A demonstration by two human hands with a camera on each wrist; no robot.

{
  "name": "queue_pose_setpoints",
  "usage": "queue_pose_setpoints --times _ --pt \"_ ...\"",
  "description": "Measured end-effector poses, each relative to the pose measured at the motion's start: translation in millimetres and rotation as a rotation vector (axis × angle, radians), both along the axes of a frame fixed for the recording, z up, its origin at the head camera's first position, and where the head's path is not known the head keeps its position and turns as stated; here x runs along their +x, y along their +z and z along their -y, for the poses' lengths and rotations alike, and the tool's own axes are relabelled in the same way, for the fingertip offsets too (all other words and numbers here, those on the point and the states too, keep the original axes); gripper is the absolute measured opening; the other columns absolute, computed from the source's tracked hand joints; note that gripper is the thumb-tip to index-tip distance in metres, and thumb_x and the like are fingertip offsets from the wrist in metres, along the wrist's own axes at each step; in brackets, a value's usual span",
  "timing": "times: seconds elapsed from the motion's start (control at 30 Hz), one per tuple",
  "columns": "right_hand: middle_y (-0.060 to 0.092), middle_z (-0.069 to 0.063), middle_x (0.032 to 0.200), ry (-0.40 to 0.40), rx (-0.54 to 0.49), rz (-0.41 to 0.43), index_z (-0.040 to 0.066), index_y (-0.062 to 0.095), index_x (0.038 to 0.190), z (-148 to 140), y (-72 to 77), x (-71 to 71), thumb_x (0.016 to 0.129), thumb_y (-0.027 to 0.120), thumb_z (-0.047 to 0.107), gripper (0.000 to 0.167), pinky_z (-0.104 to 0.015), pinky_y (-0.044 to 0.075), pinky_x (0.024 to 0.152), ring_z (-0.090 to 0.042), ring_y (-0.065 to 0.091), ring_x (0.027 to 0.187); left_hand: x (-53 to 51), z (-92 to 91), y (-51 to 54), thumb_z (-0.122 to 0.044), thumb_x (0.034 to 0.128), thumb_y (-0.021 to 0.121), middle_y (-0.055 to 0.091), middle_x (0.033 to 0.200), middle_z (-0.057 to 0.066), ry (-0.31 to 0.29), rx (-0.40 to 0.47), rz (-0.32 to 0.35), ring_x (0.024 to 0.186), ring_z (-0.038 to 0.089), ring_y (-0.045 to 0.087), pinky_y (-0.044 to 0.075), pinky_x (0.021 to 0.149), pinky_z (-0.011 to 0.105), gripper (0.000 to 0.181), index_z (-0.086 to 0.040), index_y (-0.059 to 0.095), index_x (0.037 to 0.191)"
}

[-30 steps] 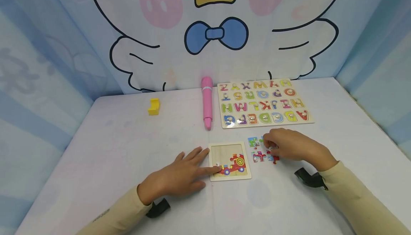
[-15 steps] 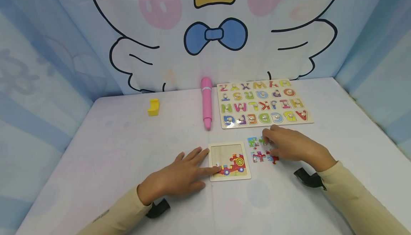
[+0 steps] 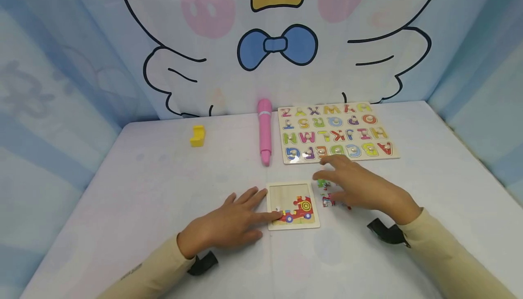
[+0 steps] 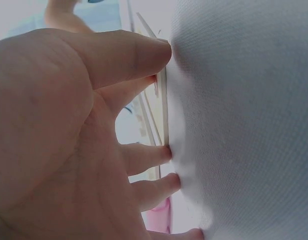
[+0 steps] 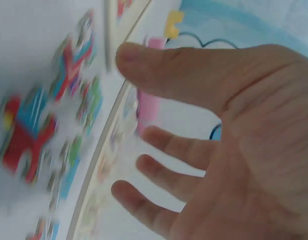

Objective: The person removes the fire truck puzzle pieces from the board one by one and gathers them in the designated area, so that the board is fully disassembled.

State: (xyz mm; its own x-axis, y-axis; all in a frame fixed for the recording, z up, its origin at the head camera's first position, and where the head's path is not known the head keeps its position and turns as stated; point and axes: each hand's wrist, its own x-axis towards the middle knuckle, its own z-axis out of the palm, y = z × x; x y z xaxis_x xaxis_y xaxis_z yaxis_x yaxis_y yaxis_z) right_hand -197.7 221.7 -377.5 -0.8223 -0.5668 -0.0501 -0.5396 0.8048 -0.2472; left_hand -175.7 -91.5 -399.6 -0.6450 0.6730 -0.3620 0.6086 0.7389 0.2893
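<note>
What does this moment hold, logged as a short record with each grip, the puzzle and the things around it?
left grip: spread against the puzzle tray, reaching over its left rim
right grip: over the loose pieces; nothing seen held
puzzle tray: partly filled, red vehicle picture at lower right, bare wood at upper left
loose pieces: right of the tray, partly hidden in the head view
farther back: alphabet board, pink pen-shaped object to its left, yellow block farther left

Left hand (image 3: pixel 226 226) splayed, right hand (image 3: pixel 363 187) fingers spread
</note>
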Motion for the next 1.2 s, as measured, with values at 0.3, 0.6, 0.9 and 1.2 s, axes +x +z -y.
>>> queue_pose_setpoints --times 0.3,0.6,0.9,1.2 --pt "0.040 -0.015 0.157 0.150 0.045 0.035 0.025 0.075 0.124 38 -9.1 -4.5 0.086 0.082 0.010 0.041 -0.067 0.033 0.110 -0.042 0.025 0.148 -0.9 -2.6 1.4 -0.035 0.1005 0.066 0.020 0.170 0.006 0.007 -0.001 0.017 0.156 0.033 0.013 0.020 0.116 0.070 0.057 -0.051 0.044 0.151" --pt "0.049 -0.016 0.150 0.148 0.039 0.030 0.020 0.077 0.115 39 -12.3 -3.5 0.086 0.080 0.010 0.031 -0.063 0.038 0.109 -0.039 0.036 0.142 -1.6 -3.8 0.3 -0.035 0.1003 0.066 0.019 0.170 0.005 0.020 -0.017 0.023 0.156 0.032 0.012 0.019 0.116 0.069 0.058 -0.052 0.043 0.151" --pt "0.059 -0.012 0.134 0.154 -0.003 0.012 0.017 0.076 0.114 40 -16.3 -2.5 0.087 0.080 0.010 0.028 -0.058 0.043 0.105 -0.034 0.046 0.130 -1.3 -3.5 0.3 -0.034 0.1003 0.066 0.019 0.170 0.005 0.025 -0.010 0.029 0.156 0.032 0.012 0.019 0.116 0.070 0.057 -0.051 0.045 0.151" --pt "0.062 0.005 0.100 0.145 -0.013 0.042 0.017 0.069 0.108 45 -16.4 -1.2 0.088 0.080 0.010 0.024 -0.035 0.053 0.084 -0.016 0.052 0.096 -2.1 -3.3 0.8 -0.034 0.1004 0.066 0.019 0.170 0.006 0.020 -0.016 0.023 0.156 0.033 0.013 0.020 0.116 0.070 0.057 -0.051 0.044 0.151"
